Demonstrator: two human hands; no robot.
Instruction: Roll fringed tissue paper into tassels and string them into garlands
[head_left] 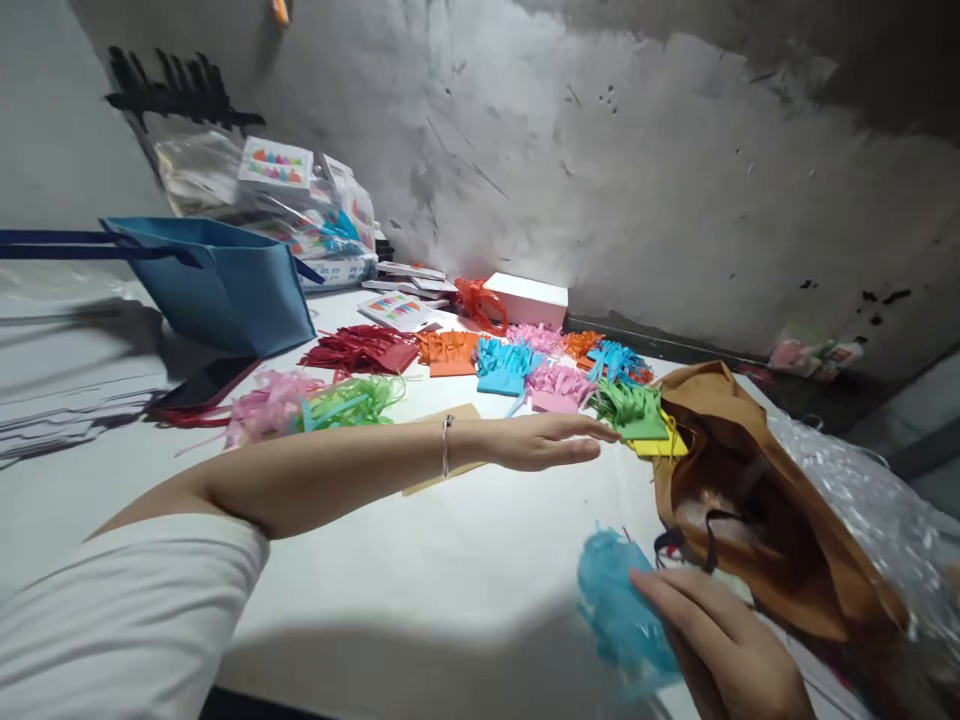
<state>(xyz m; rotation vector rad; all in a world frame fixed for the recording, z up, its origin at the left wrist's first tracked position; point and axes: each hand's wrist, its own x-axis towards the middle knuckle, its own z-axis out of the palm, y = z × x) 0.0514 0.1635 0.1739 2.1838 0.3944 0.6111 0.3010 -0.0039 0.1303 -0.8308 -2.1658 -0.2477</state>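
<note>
My left hand [551, 441] reaches across the table with its fingers stretched out flat and holds nothing. Its fingertips come up to a green fringed tissue-paper piece [637, 412], which overlaps a yellow one [664, 440]; whether they touch cannot be told. At the lower right, my right hand [724, 630] is closed on the edge of a light blue fringed tissue-paper bundle [619, 605], slightly blurred. Beyond my left hand lie more fringed pieces: pink [559, 388], blue [506, 367], orange [448, 353] and dark red [364, 350]. A flat brown piece [442, 480] lies partly under my left forearm.
A brown bag [720, 420] gapes on the right, beside clear plastic wrapping [862, 500]. On the left stand a blue bag [232, 290] and a dark phone-like slab [206, 385]. A white box [529, 297] and printed cards [397, 310] sit near the wall.
</note>
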